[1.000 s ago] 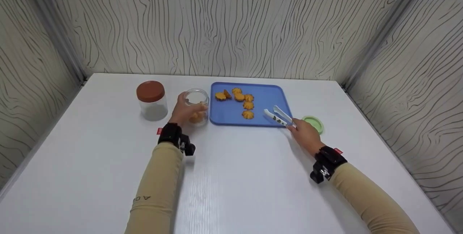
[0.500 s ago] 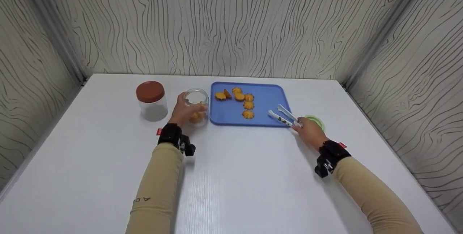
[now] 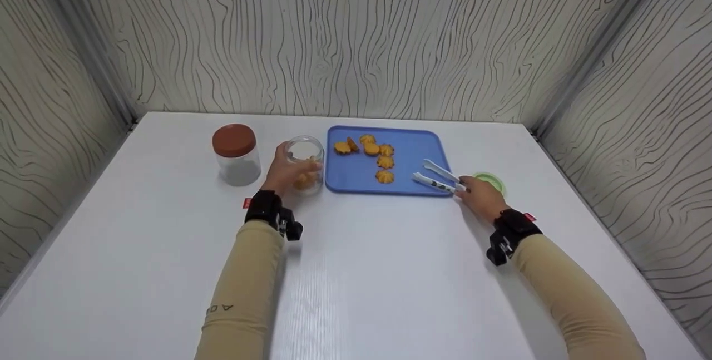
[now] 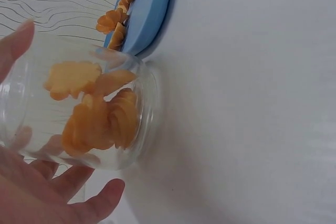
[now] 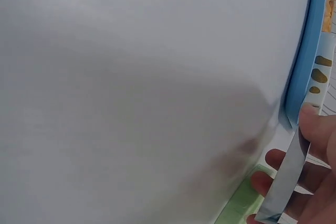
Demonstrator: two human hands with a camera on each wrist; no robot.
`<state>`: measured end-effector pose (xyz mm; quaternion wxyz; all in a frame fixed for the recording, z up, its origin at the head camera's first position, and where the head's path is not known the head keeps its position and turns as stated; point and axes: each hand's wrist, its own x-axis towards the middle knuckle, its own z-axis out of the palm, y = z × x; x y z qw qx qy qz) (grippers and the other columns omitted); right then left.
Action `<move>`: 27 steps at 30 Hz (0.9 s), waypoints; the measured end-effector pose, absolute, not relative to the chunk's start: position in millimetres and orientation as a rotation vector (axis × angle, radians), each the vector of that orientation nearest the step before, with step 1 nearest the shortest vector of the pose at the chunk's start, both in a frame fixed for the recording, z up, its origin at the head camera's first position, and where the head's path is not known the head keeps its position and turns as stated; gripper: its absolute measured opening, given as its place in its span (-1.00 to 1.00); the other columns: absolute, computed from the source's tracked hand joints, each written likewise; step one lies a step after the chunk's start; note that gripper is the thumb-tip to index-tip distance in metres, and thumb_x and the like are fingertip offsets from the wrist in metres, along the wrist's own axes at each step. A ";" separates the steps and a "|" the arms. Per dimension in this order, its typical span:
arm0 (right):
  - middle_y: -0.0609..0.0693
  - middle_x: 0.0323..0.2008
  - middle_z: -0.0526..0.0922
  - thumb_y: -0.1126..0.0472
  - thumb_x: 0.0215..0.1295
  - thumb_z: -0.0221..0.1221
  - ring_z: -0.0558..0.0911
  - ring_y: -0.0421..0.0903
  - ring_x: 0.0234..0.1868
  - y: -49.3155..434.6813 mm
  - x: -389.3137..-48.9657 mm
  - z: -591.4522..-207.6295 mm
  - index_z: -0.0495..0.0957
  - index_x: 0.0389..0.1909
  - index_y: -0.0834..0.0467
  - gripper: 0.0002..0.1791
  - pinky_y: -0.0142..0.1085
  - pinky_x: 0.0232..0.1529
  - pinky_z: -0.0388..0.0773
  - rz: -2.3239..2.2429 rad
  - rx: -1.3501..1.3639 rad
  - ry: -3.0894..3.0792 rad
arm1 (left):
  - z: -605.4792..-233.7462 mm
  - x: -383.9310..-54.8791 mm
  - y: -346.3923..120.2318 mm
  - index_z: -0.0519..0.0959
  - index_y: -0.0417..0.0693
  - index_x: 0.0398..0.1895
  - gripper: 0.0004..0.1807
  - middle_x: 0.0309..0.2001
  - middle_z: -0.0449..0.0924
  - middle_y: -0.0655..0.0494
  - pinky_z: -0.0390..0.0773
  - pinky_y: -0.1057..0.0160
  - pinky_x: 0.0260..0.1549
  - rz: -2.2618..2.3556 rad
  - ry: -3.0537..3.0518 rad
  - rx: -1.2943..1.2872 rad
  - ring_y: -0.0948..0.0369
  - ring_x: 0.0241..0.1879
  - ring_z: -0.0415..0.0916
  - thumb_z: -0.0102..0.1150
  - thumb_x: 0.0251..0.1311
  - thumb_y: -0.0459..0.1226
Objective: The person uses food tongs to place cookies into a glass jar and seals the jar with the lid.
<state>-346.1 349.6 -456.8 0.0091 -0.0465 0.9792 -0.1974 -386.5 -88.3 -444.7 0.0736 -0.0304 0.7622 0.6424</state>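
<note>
My left hand (image 3: 286, 173) holds a clear open-topped jar (image 3: 306, 147) standing at the left edge of a blue tray (image 3: 356, 176). Through its wall in the left wrist view, several golden cookies (image 4: 92, 121) lie piled at the bottom, with the thumb and fingers on opposite sides of the glass. My right hand (image 3: 483, 198) grips white tongs (image 3: 436, 183) with a dark printed pattern. Their tips are spread over the tray's right part with nothing between them. Several flower-shaped cookies (image 3: 385, 176) lie on the tray, left of the tongs.
A clear jar with a brown lid (image 3: 234, 141) stands left of my left hand. The light green lid (image 3: 489, 179) lies right of the tray, partly behind my right hand. Patterned panels (image 3: 334, 43) enclose the white table (image 3: 378, 271) at the back and sides.
My right hand has drawn the tongs a little to the right, away from the cookies, and turned them slightly. The left hand and its jar have stayed in place.
</note>
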 end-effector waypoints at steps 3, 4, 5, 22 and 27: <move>0.50 0.19 0.48 0.27 0.44 0.07 0.47 0.44 0.20 349.8 -345.4 -456.3 0.31 0.30 0.53 -0.46 0.23 0.24 0.39 -0.620 -0.134 3.051 | -443.2 -385.2 -87.3 -0.16 0.01 0.61 0.13 0.57 -0.03 -0.19 0.01 -0.03 0.50 1.919 2.280 -0.105 -0.02 0.52 0.01 0.41 0.12 -0.14; 0.51 0.19 0.47 0.27 0.44 0.06 0.47 0.44 0.21 349.8 -344.9 -456.0 0.31 0.30 0.53 -0.46 0.24 0.24 0.38 -0.628 -0.127 3.049 | -442.9 -385.0 -87.1 -0.17 0.02 0.61 0.13 0.57 -0.03 -0.17 0.01 -0.03 0.50 1.918 2.277 -0.110 -0.01 0.52 0.00 0.41 0.12 -0.14; 0.51 0.19 0.47 0.27 0.44 0.06 0.46 0.44 0.21 349.9 -344.3 -456.0 0.31 0.31 0.53 -0.46 0.24 0.24 0.38 -0.636 -0.118 3.046 | -442.7 -385.0 -86.7 -0.17 0.03 0.61 0.14 0.58 -0.03 -0.16 0.01 -0.03 0.50 1.916 2.274 -0.114 0.00 0.52 0.00 0.41 0.12 -0.14; 0.59 0.12 0.41 0.39 0.23 -0.08 0.45 0.46 0.10 374.1 -346.5 -443.2 0.37 0.27 0.50 -0.44 0.23 0.16 0.40 -0.771 0.129 3.078 | -443.2 -386.3 -89.9 -0.14 -0.01 0.59 0.12 0.54 0.06 -0.16 0.02 -0.01 0.50 1.868 2.334 -0.090 0.00 0.50 0.04 0.42 0.12 -0.12; 0.62 0.31 0.17 0.21 0.41 -0.07 0.27 0.52 0.30 392.8 -354.2 -447.9 0.13 0.46 0.41 -0.34 0.27 0.32 0.25 -0.837 0.292 2.965 | -442.6 -387.2 -87.3 -0.13 -0.07 0.58 0.12 0.53 0.07 -0.19 0.04 -0.01 0.49 1.887 2.334 -0.075 -0.01 0.49 0.07 0.43 0.10 -0.15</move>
